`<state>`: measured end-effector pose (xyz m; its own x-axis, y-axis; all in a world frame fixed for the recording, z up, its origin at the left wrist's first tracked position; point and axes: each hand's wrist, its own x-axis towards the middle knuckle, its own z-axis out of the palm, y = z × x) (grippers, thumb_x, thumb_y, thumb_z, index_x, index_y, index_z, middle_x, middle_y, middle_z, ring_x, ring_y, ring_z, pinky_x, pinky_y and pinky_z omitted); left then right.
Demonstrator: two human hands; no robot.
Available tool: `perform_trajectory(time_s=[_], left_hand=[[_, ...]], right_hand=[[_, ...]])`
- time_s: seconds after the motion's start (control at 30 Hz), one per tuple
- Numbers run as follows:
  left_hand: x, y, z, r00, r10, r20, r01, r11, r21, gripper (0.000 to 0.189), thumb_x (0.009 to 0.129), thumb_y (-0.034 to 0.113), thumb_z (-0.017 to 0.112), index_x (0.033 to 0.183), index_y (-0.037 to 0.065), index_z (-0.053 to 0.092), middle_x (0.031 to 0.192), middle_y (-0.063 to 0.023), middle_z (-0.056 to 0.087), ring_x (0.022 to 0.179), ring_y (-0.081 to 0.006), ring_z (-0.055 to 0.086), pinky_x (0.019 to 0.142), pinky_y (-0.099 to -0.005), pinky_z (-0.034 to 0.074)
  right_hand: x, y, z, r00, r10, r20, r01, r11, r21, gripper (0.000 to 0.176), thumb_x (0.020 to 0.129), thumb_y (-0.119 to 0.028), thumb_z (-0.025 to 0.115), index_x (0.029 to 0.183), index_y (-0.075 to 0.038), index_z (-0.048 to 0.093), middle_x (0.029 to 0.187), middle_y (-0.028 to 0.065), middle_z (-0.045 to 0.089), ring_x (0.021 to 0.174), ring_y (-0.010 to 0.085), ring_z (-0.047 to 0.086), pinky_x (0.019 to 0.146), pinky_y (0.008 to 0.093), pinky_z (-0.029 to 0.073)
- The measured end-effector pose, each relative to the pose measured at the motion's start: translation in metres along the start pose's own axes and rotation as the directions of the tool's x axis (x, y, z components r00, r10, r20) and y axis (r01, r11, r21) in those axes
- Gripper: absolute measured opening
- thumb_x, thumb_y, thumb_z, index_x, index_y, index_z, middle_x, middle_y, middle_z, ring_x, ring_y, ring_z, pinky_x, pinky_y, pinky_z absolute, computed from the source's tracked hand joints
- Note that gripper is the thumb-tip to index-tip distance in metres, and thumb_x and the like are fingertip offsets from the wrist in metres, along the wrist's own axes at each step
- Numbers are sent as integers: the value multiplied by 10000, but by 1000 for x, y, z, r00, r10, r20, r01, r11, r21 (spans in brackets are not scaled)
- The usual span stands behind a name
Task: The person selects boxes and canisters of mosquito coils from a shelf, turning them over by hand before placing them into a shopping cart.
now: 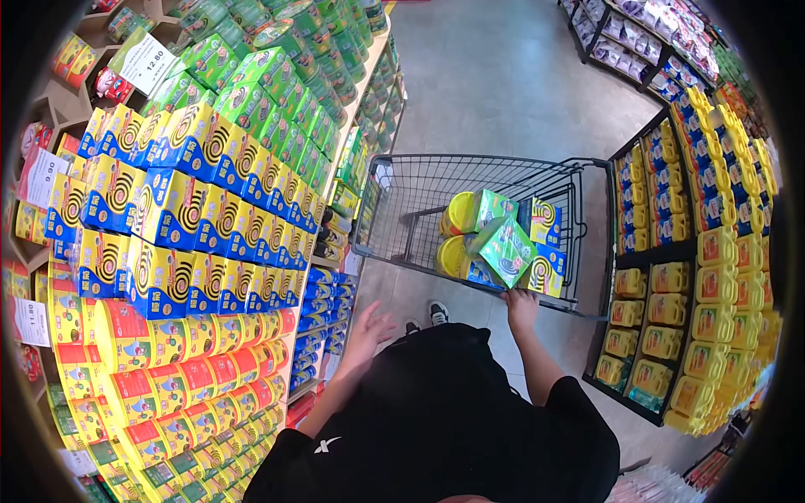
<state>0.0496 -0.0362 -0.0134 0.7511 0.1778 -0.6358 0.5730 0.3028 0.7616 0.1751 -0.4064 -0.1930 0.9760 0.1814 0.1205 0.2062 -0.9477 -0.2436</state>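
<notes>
My left hand (371,329) is held out in the air with its fingers apart and nothing in it, between the shelf and my body. My right hand (521,308) has its fingers curled over the near side rim of the shopping cart (470,159). Just beyond those fingers, a green box (506,251) lies tilted on top of the goods in the cart. Around it are another green box (495,208), yellow round tubs (460,213), and blue-and-yellow boxes (547,220) printed with a black spiral.
On my left, stacked blue-and-yellow spiral boxes (180,205) stand above red-and-yellow tubs (159,335), with green boxes (268,92) farther along. A shelf of yellow jugs (713,310) rises close on my right. Grey floor (470,75) runs ahead beyond the cart.
</notes>
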Motion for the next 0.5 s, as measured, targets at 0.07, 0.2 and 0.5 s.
perform_trajectory(time_s=[0.07, 0.2, 0.5], left_hand=[[4, 2, 2, 1000, -4, -12, 4, 1000, -13, 573, 1041, 193, 532, 1543, 66, 288, 1387, -204, 562, 1199, -307, 619, 986, -416, 508], [10, 5, 9, 1000, 4, -27, -5, 1000, -22, 570, 1042, 184, 526, 1546, 69, 285, 1392, -211, 557, 1207, -305, 613, 983, -419, 509], [21, 14, 8, 996, -64, -67, 59, 996, -67, 584, 1046, 203, 535, 1554, 79, 272, 1387, -183, 569, 1213, -299, 606, 997, -406, 489]], right_hand=[[12, 3, 1, 1000, -3, 0, 3, 1000, 5, 232, 890, -321, 686, 977, -109, 721, 968, 88, 720, 951, 291, 657, 820, 454, 426], [33, 7, 1, 1000, -10, -18, 10, 1000, 18, 234, 891, -328, 683, 980, -116, 725, 966, 84, 722, 954, 290, 658, 818, 449, 430], [69, 7, 19, 997, -24, -75, 33, 992, 125, 200, 896, -295, 697, 978, -115, 726, 954, 76, 710, 939, 291, 627, 853, 466, 418]])
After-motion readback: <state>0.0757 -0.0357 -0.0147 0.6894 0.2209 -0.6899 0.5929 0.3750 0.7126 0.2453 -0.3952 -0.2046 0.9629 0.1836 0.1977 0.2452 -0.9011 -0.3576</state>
